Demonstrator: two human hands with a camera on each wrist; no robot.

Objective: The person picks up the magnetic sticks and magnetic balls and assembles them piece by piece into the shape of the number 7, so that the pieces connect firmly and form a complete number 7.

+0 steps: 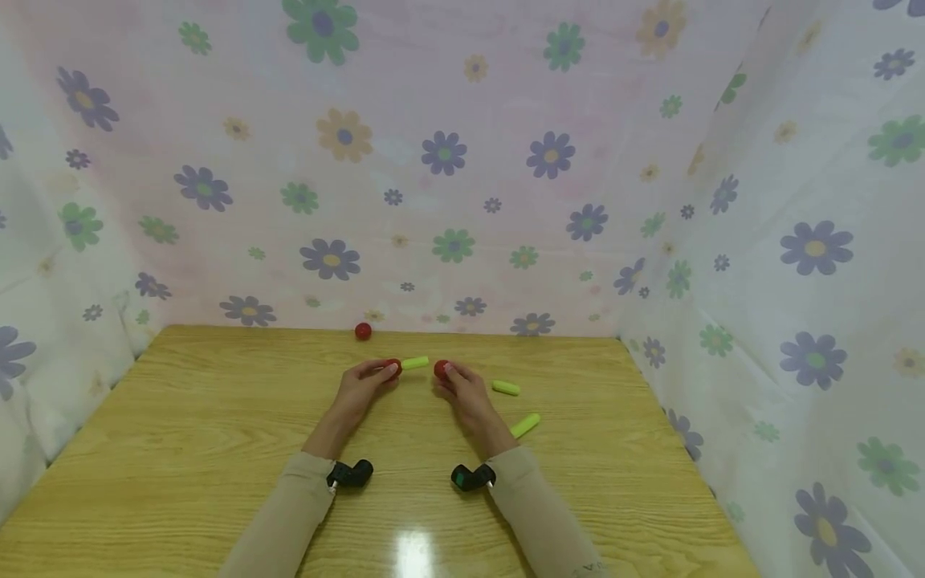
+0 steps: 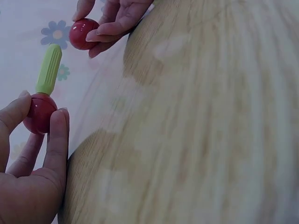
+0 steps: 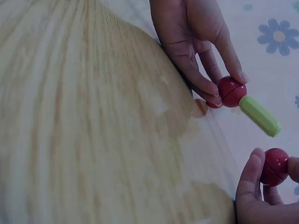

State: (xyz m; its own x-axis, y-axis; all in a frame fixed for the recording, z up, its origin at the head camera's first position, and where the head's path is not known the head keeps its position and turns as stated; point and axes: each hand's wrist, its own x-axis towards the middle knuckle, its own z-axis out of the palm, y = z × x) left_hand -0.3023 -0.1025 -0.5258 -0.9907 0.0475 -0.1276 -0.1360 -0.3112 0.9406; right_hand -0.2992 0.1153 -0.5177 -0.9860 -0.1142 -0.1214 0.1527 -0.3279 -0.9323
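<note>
Inspecting the hands first, we find the left hand (image 1: 357,392) pinching a red ball (image 2: 40,113) between thumb and fingers, spread no wider than the ball. A green stick (image 1: 415,363) meets this ball end-on, its free end directed to the right. We find the right hand (image 1: 468,395) likewise pinching a second red ball (image 3: 274,167), apart from the stick's free end. Both hands are over the far half of a wood-grain table (image 1: 217,433). A third red ball (image 1: 363,331) rests at its far edge, left of centre. To the right lie a short green stick (image 1: 506,388) and, nearer, another green stick (image 1: 526,425) just beside the right wrist. Flower-printed cloth (image 1: 506,104) hangs at the far, left and right sides. We count three red balls, three green sticks and two black wrist devices (image 1: 352,474).
</note>
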